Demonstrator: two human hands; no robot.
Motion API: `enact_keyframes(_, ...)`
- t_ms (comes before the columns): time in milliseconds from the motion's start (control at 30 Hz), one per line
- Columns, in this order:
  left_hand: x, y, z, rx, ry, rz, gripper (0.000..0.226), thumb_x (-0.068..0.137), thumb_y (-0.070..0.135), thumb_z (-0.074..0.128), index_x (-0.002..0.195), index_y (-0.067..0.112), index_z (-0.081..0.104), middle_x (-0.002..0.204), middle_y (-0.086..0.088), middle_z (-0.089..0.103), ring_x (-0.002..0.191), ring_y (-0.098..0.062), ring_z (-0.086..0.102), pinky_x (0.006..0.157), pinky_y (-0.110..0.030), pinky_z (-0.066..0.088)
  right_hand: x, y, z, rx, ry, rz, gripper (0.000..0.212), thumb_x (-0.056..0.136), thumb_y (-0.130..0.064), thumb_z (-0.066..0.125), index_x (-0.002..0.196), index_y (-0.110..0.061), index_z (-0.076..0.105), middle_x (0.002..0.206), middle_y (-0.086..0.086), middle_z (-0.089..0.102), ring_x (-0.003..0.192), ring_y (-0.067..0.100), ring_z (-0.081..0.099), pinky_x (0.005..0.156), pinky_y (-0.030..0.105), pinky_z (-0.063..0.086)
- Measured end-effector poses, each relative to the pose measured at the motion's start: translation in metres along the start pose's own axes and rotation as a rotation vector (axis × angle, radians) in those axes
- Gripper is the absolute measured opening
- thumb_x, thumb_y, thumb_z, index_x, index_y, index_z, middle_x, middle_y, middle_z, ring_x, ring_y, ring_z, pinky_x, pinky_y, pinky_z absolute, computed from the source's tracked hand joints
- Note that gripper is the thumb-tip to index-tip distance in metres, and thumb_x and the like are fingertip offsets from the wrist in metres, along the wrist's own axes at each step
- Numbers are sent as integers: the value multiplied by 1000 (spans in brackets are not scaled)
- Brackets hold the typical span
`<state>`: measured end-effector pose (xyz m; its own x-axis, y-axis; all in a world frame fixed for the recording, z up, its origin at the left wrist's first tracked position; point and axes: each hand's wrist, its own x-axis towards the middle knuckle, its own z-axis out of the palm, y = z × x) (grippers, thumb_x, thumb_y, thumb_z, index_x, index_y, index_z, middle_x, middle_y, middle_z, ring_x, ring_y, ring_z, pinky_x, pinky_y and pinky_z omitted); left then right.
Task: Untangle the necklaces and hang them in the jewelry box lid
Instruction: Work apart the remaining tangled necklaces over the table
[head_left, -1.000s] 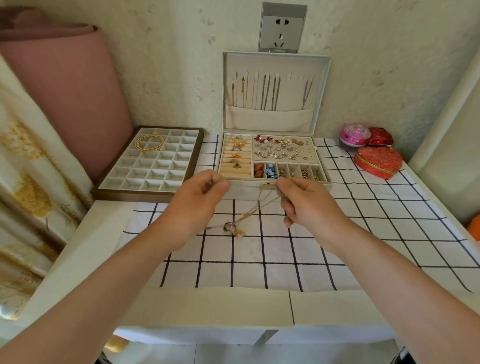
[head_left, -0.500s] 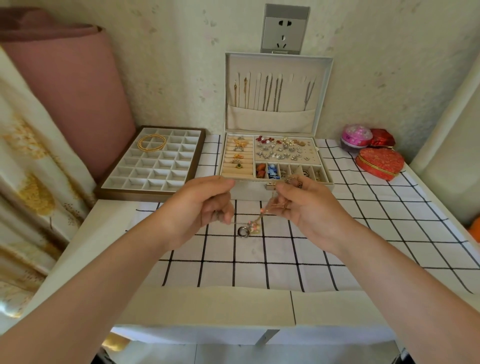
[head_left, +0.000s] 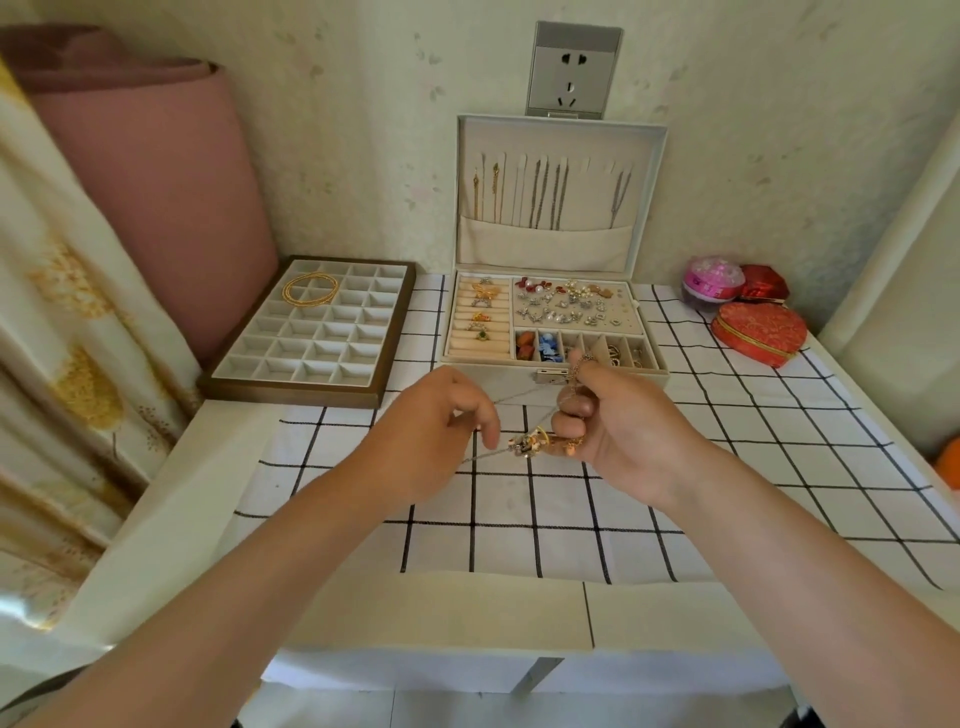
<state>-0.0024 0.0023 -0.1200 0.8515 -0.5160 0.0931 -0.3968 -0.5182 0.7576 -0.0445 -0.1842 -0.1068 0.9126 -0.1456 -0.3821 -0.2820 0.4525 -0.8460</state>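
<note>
1. Both bare hands are raised above the checked tablecloth (head_left: 519, 545), just in front of the open jewelry box (head_left: 550, 332).
2. The left hand (head_left: 431, 431) has its fingers curled in, thumb and fingertips pinching a thin silver chain that runs out below its knuckles and slants down to the left.
3. The right hand (head_left: 618, 426) is clenched around a bunch of tangled necklaces (head_left: 535, 441), with more chain looped up over its raised forefinger near the box's front latch.
4. The knot of small pendants, gold and orange in colour, hangs between the two hands, touching the right hand's lower fingers and just beside the left hand's fingertips; it is clear of the cloth.
5. A fine strand stretches from the left hand up to the top of the right fist.
6. The box lid (head_left: 561, 197) stands upright against the wall, under a grey wall socket (head_left: 571, 67). Several chains already hang from its row of hooks, their ends tucked into the pocket below.
7. The box tray holds rings on rolls to the left, earrings and charms to the right, and small compartments along the front.
8. A wood-framed divider tray (head_left: 306, 332) lies left of the box, with gold bangles (head_left: 310, 288) in a back corner.
9. A red heart-shaped box (head_left: 758, 332) sits well to the right.
</note>
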Motion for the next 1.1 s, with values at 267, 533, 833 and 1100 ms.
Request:
enact_keyframes(267,0,0,3,78,-278,-63,40,92,4,61,105,41,72,112,17,55,72,5,50,66,-7,35,-4,3,1,-62,-156,58,36,107,-44,32,92,-15,49,67,7,51,59,25,52,60,34,50)
enact_keyframes(533,-1,-3,-5,23,-306,-153,17,90,15,70,84,31,71,80,12,62,56,0,46,55,-11,36,-4,2,-2,-118,-166,47,27,106,-25,34,100,-13,57,62,5,50,54,22,48,62,34,42)
enact_keyframes(833,-3,1,-15,29,-400,-216,42,98,8,51,119,41,68,96,15,74,100,3,61,96,-17,39,-4,2,-5,-168,-212,-26,24,101,-3,39,101,-13,61,63,0,43,39,10,26,65,33,44)
enact_keyframes(1100,-1,8,-13,81,-361,-291,15,88,41,64,79,44,76,105,21,66,102,-2,57,93,-27,44,-3,-2,-7,-174,-163,-122,27,95,3,41,92,-13,63,63,0,43,43,11,25,47,27,30)
